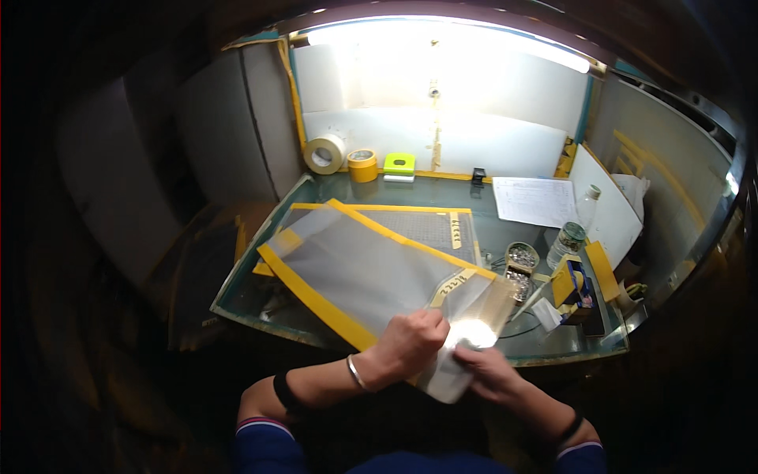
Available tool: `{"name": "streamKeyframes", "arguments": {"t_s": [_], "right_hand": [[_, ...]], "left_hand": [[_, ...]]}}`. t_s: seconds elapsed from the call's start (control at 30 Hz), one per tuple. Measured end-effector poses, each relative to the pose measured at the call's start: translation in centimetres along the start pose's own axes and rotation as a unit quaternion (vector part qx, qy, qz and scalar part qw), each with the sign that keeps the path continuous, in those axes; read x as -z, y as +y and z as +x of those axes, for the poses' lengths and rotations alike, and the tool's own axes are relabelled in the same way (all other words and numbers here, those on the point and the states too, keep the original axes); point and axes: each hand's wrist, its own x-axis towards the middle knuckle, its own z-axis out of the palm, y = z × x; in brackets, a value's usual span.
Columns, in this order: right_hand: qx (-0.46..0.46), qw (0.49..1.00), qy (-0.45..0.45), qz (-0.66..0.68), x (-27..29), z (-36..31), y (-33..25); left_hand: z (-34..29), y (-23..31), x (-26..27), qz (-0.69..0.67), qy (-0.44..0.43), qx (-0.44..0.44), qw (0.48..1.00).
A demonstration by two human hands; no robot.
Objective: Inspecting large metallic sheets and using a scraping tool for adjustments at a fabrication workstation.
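A translucent, film-like sheet [355,272] with yellow tape borders lies slanted over the table, its near right corner curled up and shining under the light. My left hand [410,344] is closed in a fist over the near part of the sheet, at the lower end of a pale handwritten label strip [452,286]. What its fingers pinch is hidden. With the thumb on top, my right hand [491,373] grips the curled corner. Beneath the sheet lies another yellow-edged grey mesh panel [426,221], bearing its own label strip.
Tape rolls [362,166] and a green hole punch [399,164] stand at the back. To the right are a written paper [535,201], a lidded jar [566,241], tubs of small metal parts [521,255] and a yellow-blue box [572,284]. White boards wall the glass-topped table [260,316].
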Motion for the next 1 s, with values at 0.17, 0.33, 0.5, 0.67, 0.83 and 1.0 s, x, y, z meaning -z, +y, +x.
{"name": "streamKeyframes", "arguments": {"t_s": [0.17,0.33,0.5,0.67,0.83,1.0], "right_hand": [[-0.1,0.984,-0.141,-0.034,-4.9,4.5,1.8],[-0.207,0.955,-0.205,-0.054,-6.4,5.3,3.4],[-0.262,0.892,-0.287,-0.232,-5.6,2.8,0.9],[-0.139,0.934,-0.207,-0.255,-0.7,0.7,-2.9],[0.088,0.946,-0.07,-0.304,1.9,2.4,-4.1],[0.184,0.937,-0.017,-0.297,4.5,5.1,-3.0]], "left_hand": [[-1.8,-0.4,3.3,-0.039,-0.009,-0.065,0.997],[-3.7,-0.6,6.4,-0.044,-0.058,-0.07,0.995],[-10.7,-5.5,10.1,0.0,-0.105,0.077,0.991],[-13.3,-4.8,12.3,-0.161,-0.192,0.154,0.956],[-16.4,-0.3,4.0,-0.613,-0.365,0.4,0.576],[-17.9,-1.2,-2.0,-0.817,-0.131,0.486,0.28]]}}
